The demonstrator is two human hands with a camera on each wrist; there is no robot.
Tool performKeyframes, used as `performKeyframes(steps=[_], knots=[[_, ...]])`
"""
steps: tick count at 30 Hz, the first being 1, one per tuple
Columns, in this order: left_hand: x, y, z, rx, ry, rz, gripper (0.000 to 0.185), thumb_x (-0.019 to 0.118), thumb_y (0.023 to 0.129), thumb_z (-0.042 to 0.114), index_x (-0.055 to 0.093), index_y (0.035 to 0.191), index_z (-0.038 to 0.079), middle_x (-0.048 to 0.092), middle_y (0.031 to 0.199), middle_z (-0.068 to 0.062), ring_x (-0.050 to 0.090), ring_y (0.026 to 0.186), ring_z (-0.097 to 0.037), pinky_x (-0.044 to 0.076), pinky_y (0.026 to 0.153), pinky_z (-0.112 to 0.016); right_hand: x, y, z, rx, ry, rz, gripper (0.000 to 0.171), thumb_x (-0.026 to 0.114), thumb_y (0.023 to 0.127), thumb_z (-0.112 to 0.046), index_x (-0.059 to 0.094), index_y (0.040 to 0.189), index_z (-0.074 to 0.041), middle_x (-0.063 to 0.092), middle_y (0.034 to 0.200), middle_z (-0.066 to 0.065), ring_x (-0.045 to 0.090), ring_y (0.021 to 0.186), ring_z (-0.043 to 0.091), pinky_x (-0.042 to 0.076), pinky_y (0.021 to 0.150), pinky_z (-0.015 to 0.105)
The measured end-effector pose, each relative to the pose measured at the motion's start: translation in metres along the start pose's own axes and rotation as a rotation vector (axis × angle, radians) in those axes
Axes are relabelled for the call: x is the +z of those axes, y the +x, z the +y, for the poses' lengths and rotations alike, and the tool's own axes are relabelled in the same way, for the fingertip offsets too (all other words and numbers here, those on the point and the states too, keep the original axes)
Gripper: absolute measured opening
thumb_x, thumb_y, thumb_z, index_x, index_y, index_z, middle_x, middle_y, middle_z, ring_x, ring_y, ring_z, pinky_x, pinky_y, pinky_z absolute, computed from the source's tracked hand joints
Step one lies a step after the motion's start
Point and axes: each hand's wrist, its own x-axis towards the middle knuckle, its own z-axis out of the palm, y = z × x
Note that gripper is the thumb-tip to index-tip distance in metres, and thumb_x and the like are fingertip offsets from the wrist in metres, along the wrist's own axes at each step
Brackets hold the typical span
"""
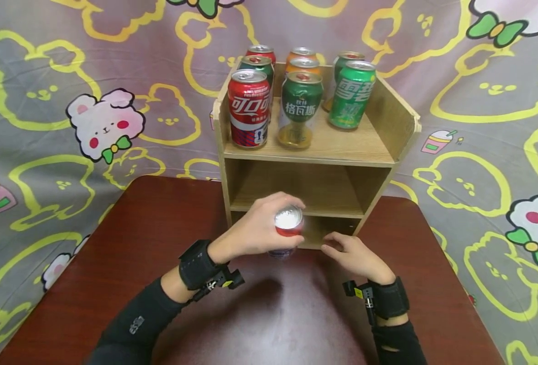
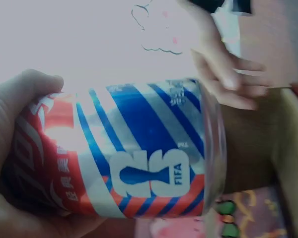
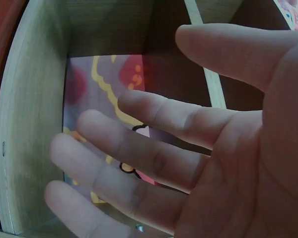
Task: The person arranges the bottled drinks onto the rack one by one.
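Observation:
My left hand [image 1: 260, 226] grips a red cola can [image 1: 289, 231] around its upper part, in front of the wooden shelf [image 1: 312, 163]. In the left wrist view the can [image 2: 144, 148] shows red near the fingers and blue, silver and red stripes with a FIFA logo toward its base. To its right, my right hand [image 1: 359, 257] is held before the lowest compartment, fingers apart and nothing in them. The right wrist view shows this hand's [image 3: 223, 153] spread fingers in front of the shelf's interior.
On the shelf's top board stand several cans: a red cola can [image 1: 249, 109], a green-and-clear can [image 1: 299, 110], a green can [image 1: 352, 95], and orange ones [image 1: 303, 65] behind. The shelf has raised side walls. It stands on a dark red-brown table [image 1: 177, 213] against a patterned cloth [image 1: 164, 121].

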Motion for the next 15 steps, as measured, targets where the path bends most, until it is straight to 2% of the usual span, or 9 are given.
performKeyframes(steps=[4,8,11,15], knots=[[-0.009,0.02,0.021,0.044,0.021,0.012,0.049,0.082,0.067,0.024,0.062,0.109,0.01,0.06,0.103,0.002,0.056,0.088,-0.007,0.049,0.07,-0.022,0.005,0.002,0.0,-0.022,-0.013,-0.003,0.04,0.055,0.096,-0.032,0.059,0.121,-0.001,0.063,0.114,0.011,0.06,0.101,0.025,0.049,0.082,0.044],[-0.02,0.041,0.044,0.041,0.049,0.029,0.048,0.081,0.069,0.023,0.062,0.111,0.009,0.06,0.107,-0.001,0.055,0.091,-0.009,0.048,0.072,-0.021,0.007,0.005,0.001,-0.046,-0.012,-0.014,0.039,0.055,0.096,-0.032,0.06,0.119,0.0,0.064,0.11,0.009,0.06,0.099,0.023,0.049,0.081,0.042],[-0.029,0.058,0.058,0.032,0.043,0.008,0.049,0.081,0.07,0.023,0.061,0.112,0.009,0.06,0.109,-0.002,0.055,0.092,-0.01,0.048,0.073,-0.021,0.008,0.006,0.0,-0.05,-0.002,-0.024,0.038,0.055,0.096,-0.031,0.061,0.118,0.0,0.064,0.109,0.009,0.061,0.098,0.023,0.05,0.08,0.041],[-0.039,0.081,0.071,0.044,-0.013,-0.036,0.049,0.081,0.07,0.022,0.06,0.113,0.009,0.06,0.106,-0.001,0.057,0.09,-0.009,0.049,0.073,-0.022,0.007,0.005,-0.001,-0.031,0.016,-0.038,0.041,0.054,0.096,-0.033,0.059,0.12,0.0,0.064,0.11,0.009,0.061,0.099,0.023,0.05,0.08,0.041]])
